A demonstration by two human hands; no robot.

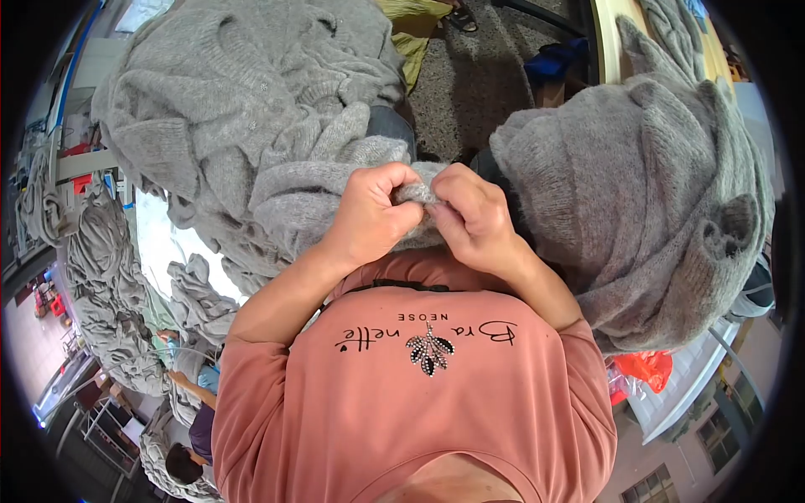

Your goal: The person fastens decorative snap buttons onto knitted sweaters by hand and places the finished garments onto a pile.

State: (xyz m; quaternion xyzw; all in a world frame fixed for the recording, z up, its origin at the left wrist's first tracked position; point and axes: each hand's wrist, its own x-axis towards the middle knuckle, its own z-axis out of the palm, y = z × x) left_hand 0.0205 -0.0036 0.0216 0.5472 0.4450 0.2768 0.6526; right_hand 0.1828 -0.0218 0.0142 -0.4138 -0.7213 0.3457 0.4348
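Note:
A grey knit sweater lies across the lap, its fuzzy edge gathered between the hands. My left hand is closed on that edge, thumb and forefinger pinching a small roll of knit. Close beside it, my right hand pinches the same edge with its fingertips. The fingertips nearly meet, and whether anything small is held between them is hidden.
A large heap of grey knitwear rises at the left. More grey sweaters are piled at the right, by a wooden table edge. Another person is at the lower left. A red plastic bag lies at the right.

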